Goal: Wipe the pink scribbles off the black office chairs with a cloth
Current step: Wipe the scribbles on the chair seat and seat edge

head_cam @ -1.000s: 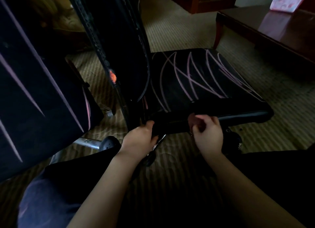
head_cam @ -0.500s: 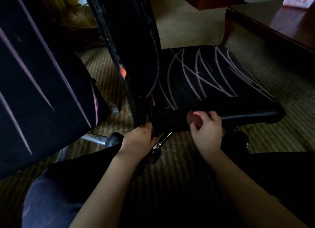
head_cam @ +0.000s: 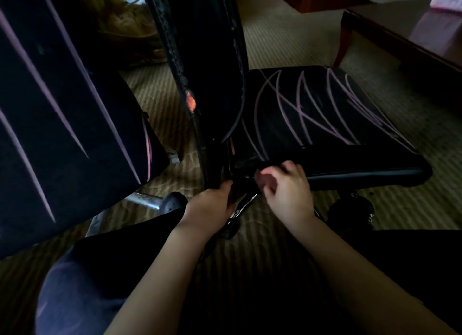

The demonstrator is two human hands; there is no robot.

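Observation:
A black office chair stands in front of me; its seat (head_cam: 325, 114) is covered with crossing pink scribbles. Its backrest (head_cam: 207, 59) rises edge-on at the centre, with an orange worn spot (head_cam: 191, 103) on the seam. A second black chair (head_cam: 62, 114) with long pink lines fills the left side. My left hand (head_cam: 207, 207) grips the dark frame where the backrest meets the seat. My right hand (head_cam: 287, 189) has its fingers curled on the seat's near edge, close to that joint. No cloth shows in this dim view.
A dark wooden table (head_cam: 400, 42) stands at the right rear with something pink on it. Chair casters (head_cam: 173, 202) and a chrome leg (head_cam: 145, 199) lie on the striped carpet. My dark-trousered knee (head_cam: 75, 284) is at lower left.
My right hand has slid left along the seat's edge toward the backrest joint. My left hand keeps its grip on the frame. The view has shifted slightly.

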